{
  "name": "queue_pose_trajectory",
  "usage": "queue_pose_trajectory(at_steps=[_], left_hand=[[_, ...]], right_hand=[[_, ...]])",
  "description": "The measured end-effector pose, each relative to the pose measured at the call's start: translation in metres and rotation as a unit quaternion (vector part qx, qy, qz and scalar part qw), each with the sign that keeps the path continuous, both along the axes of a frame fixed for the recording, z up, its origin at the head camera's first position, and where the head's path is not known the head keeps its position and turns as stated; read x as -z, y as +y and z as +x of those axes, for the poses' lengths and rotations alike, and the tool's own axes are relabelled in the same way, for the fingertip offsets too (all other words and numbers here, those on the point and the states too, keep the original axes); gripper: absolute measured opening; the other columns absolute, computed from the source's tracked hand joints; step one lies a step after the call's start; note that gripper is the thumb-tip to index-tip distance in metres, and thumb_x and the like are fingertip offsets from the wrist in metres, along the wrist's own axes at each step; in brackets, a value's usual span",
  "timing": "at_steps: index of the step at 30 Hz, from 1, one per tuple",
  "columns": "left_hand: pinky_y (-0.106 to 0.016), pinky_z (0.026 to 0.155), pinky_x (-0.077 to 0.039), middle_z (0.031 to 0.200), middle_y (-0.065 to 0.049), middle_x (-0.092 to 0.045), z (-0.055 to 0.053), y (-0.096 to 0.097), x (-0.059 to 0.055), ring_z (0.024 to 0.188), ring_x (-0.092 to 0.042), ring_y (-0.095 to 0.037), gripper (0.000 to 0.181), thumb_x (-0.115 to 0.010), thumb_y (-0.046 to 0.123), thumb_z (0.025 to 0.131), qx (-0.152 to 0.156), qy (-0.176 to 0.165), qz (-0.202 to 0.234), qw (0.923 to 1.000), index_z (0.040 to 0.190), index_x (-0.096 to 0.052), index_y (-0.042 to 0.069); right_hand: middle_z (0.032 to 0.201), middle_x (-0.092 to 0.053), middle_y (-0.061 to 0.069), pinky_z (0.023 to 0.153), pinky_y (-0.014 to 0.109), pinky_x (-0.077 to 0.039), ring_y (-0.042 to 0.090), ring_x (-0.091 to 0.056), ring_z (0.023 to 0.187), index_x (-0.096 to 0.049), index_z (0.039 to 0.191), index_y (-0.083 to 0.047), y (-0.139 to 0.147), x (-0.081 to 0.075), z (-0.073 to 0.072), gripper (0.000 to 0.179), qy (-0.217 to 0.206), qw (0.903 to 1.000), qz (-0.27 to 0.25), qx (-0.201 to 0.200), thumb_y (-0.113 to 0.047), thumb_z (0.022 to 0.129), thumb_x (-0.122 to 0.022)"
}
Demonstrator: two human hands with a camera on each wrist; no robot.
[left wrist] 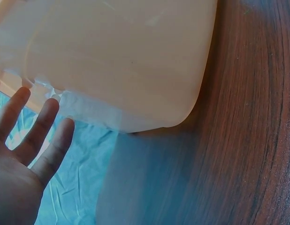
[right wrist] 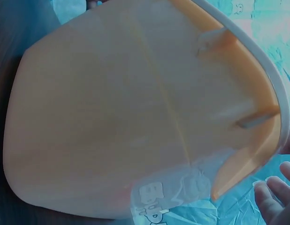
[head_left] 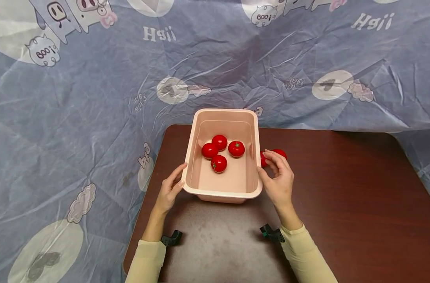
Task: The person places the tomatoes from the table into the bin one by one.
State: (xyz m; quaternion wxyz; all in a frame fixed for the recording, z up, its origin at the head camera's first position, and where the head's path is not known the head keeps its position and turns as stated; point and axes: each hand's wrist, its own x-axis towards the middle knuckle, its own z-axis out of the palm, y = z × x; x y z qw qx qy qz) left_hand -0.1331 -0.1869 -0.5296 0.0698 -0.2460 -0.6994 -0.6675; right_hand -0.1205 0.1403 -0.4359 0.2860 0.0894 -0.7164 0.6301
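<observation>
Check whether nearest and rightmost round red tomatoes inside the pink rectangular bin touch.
Apart: head view shows pink bin floor between nearest tomato and rightmost tomato.

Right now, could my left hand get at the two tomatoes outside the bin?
Probably not: the bin sits between your left hand and those tomatoes, with your right hand partly in front of them.

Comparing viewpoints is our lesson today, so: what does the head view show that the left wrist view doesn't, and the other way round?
Head view only: four tomatoes inside the bin, two more tomatoes beside it, the right hand and the yellow sleeves.
Left wrist view only: a broad stretch of the bin's outer face; the head view gets just a narrow strip of its outside.
Both: the bin, the left hand, the brown table and the sheet.
</observation>
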Motion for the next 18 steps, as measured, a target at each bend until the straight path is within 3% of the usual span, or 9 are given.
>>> queue_pose_trajectory(at_steps=[7, 11, 18], left_hand=[[-0.025, 0.096, -0.050, 0.140, -0.029, -0.051, 0.000, 0.000, 0.002, 0.125, -0.057, -0.017, 0.054, -0.046, 0.003, 0.092, 0.000, -0.003, 0.001, 1.0000, 0.146, -0.042, 0.003], [-0.025, 0.097, -0.050, 0.140, -0.031, -0.049, -0.001, 0.000, 0.002, 0.126, -0.056, -0.018, 0.053, -0.045, 0.000, 0.092, 0.001, 0.001, 0.003, 1.0000, 0.146, -0.041, 0.000], [-0.025, 0.098, -0.049, 0.141, -0.031, -0.048, 0.000, -0.001, 0.003, 0.127, -0.055, -0.019, 0.053, -0.044, -0.001, 0.093, 0.001, 0.002, 0.005, 1.0000, 0.146, -0.041, 0.000]], right_hand=[[0.118, -0.056, 0.036, 0.093, 0.028, -0.052, 0.003, -0.063, 0.102, -0.060, 0.115, 0.018, 0.013, 0.012, -0.009, 0.040, -0.023, 0.9992, -0.027, 0.017, 0.020, 0.076, -0.066], [0.116, -0.058, 0.035, 0.091, 0.025, -0.053, -0.003, -0.062, 0.099, -0.060, 0.116, 0.017, 0.023, 0.024, -0.017, 0.040, -0.045, 0.9979, -0.002, 0.046, 0.017, 0.076, -0.067], [0.115, -0.061, 0.031, 0.091, 0.039, -0.050, -0.003, -0.060, 0.096, -0.061, 0.116, 0.015, 0.032, 0.041, -0.025, 0.042, -0.094, 0.9896, 0.043, 0.100, 0.014, 0.075, -0.071]])
